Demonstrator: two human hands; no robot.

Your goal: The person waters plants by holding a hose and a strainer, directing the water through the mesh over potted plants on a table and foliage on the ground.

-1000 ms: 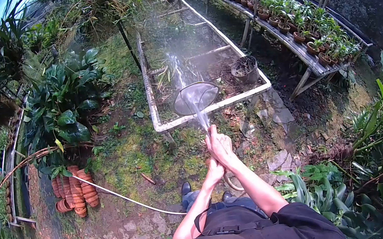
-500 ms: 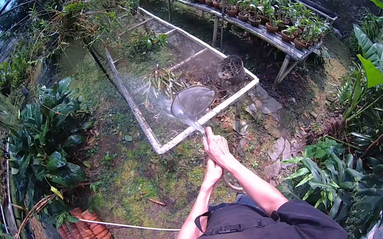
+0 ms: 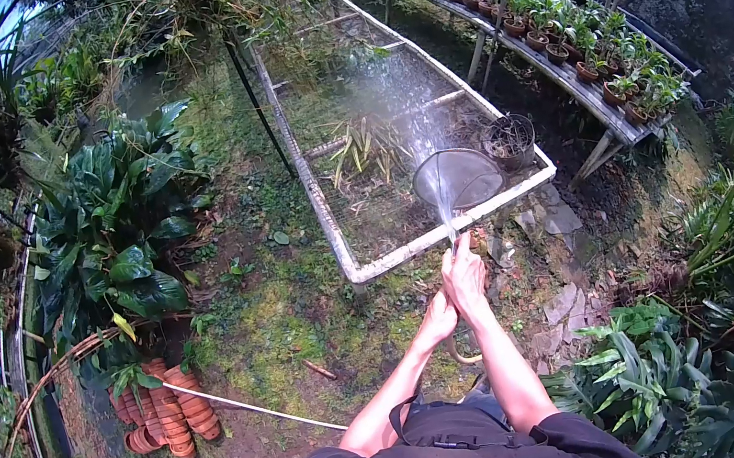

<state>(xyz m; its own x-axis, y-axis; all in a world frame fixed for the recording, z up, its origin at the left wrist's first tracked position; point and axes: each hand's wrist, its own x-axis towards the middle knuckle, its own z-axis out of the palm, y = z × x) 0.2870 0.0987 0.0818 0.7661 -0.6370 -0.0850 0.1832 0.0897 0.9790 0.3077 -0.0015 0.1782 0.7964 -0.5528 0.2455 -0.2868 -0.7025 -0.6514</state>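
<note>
My right hand (image 3: 466, 278) is closed around the end of a garden hose, its thumb up near the mouth. Just below it and to the left, my left hand (image 3: 440, 318) is also closed on the hose; its fingers are partly hidden. The hose (image 3: 462, 355) curves down from my hands towards my body. A jet of water (image 3: 443, 202) shoots forward from its mouth and fans out in a spray. It passes in front of a round, dark-rimmed mesh piece (image 3: 472, 175) at the near end of a white-framed mesh bench (image 3: 400, 254).
A dark pot (image 3: 510, 142) and a strappy plant (image 3: 365, 150) sit on the mesh. Behind, a slatted bench (image 3: 571, 85) bears several potted plants. Stacked terracotta pots (image 3: 165, 413) lie at left, near a white cord (image 3: 256, 409). Leafy plants (image 3: 110, 228) flank both sides.
The view has shifted, so the bench and pots appear farther right. The jet has swung from pointing up-left to nearly straight ahead, spraying farther along the mesh. Both hands keep hold of the hose.
</note>
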